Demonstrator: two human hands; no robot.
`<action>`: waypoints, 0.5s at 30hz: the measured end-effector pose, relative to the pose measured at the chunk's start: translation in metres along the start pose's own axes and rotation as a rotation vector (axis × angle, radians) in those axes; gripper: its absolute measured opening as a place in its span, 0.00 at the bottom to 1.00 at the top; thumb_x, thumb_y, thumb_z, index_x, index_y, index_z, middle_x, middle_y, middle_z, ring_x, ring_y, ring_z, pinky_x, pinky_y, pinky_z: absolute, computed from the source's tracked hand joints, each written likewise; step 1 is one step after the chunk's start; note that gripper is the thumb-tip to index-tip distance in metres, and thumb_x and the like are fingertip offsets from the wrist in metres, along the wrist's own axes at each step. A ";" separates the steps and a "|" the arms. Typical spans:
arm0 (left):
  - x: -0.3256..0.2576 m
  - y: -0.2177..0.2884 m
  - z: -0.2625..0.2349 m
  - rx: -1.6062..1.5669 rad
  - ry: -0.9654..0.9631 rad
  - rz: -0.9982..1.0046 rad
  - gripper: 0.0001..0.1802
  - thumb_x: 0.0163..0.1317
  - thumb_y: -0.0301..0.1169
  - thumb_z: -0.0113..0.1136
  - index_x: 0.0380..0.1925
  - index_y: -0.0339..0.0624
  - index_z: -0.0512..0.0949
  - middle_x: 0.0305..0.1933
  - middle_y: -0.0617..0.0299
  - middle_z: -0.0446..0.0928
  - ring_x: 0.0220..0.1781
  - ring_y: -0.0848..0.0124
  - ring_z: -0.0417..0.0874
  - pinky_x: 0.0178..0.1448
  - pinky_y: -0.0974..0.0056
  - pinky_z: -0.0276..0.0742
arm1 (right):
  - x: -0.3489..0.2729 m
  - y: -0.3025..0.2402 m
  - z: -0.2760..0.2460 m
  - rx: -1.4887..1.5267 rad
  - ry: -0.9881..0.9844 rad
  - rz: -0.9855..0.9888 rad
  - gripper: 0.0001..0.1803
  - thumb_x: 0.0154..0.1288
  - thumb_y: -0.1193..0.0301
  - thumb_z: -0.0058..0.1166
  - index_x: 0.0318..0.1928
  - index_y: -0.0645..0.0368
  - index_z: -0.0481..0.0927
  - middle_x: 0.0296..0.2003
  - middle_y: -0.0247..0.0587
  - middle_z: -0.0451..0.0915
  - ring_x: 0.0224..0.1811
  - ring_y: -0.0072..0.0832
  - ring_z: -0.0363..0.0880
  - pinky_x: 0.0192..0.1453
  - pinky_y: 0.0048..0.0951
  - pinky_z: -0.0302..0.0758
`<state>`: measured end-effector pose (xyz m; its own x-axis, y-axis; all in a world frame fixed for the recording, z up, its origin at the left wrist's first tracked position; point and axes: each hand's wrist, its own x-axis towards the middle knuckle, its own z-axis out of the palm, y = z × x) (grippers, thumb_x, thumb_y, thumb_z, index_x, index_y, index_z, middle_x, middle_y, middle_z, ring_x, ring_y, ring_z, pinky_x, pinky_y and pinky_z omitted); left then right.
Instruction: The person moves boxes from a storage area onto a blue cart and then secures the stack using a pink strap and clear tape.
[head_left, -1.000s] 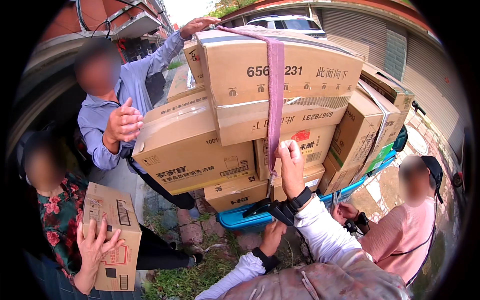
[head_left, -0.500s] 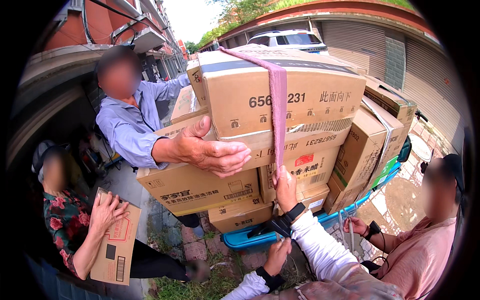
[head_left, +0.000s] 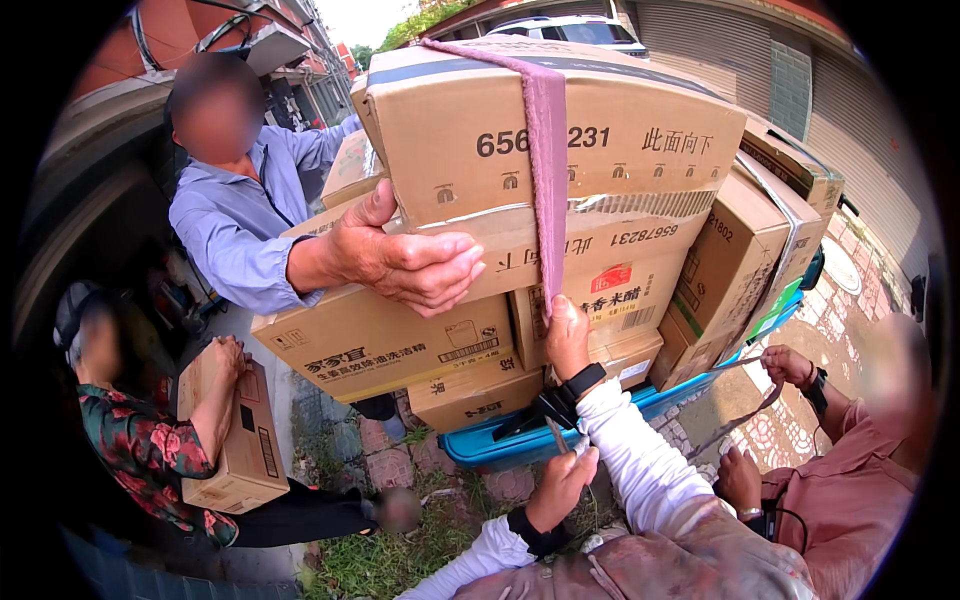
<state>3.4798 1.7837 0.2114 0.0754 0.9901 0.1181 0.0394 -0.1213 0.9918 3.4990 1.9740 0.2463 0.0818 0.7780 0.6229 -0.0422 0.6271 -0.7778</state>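
A pink strap (head_left: 546,130) runs over a large cardboard box (head_left: 460,180) at the top of a stack and down its front. My right hand (head_left: 567,345) grips the strap's lower part, in front of the smaller boxes. Below it, beside the blue cart's rim (head_left: 475,447), my left hand (head_left: 563,487) is closed on a thin grey strap (head_left: 557,436); its far end is lost among dark parts at the rim. A co-worker in a light blue shirt rests an open hand (head_left: 410,262) against the stack's left front.
Lower left, a person in a floral top holds a cardboard box (head_left: 250,440). At right, a person in pink holds a dark strap (head_left: 735,420) in both hands. More boxes (head_left: 725,270) fill the cart's right side. Grass (head_left: 400,550) and paving lie below; a white car (head_left: 575,32) stands behind.
My left hand has risen slightly. The person on the left has turned the held box and lowered it. The person at right has drawn the dark strap out between two hands.
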 end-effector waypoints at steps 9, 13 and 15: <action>-0.002 0.022 0.000 0.021 -0.052 0.011 0.21 0.70 0.39 0.42 0.18 0.40 0.65 0.17 0.68 0.61 0.22 0.77 0.62 0.29 0.69 0.59 | -0.009 0.026 -0.013 0.008 0.051 0.004 0.26 0.72 0.56 0.36 0.22 0.64 0.67 0.15 0.36 0.62 0.19 0.25 0.59 0.24 0.29 0.61; -0.002 0.017 -0.004 0.077 0.021 0.110 0.21 0.69 0.38 0.42 0.18 0.39 0.67 0.17 0.66 0.64 0.21 0.75 0.64 0.28 0.68 0.60 | -0.012 0.017 -0.015 0.153 -0.088 0.151 0.23 0.73 0.57 0.36 0.27 0.64 0.70 0.21 0.34 0.69 0.25 0.23 0.65 0.31 0.27 0.65; -0.003 0.016 -0.007 0.101 0.044 0.140 0.18 0.67 0.35 0.47 0.20 0.35 0.69 0.17 0.58 0.68 0.20 0.66 0.69 0.27 0.63 0.64 | -0.015 0.014 -0.024 0.276 -0.171 0.247 0.20 0.73 0.59 0.36 0.35 0.64 0.72 0.27 0.36 0.73 0.31 0.24 0.70 0.38 0.26 0.68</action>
<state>3.4734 1.7791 0.2276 0.0437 0.9649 0.2591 0.1318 -0.2627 0.9558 3.5209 1.9700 0.2241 -0.1301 0.8869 0.4433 -0.3076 0.3889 -0.8684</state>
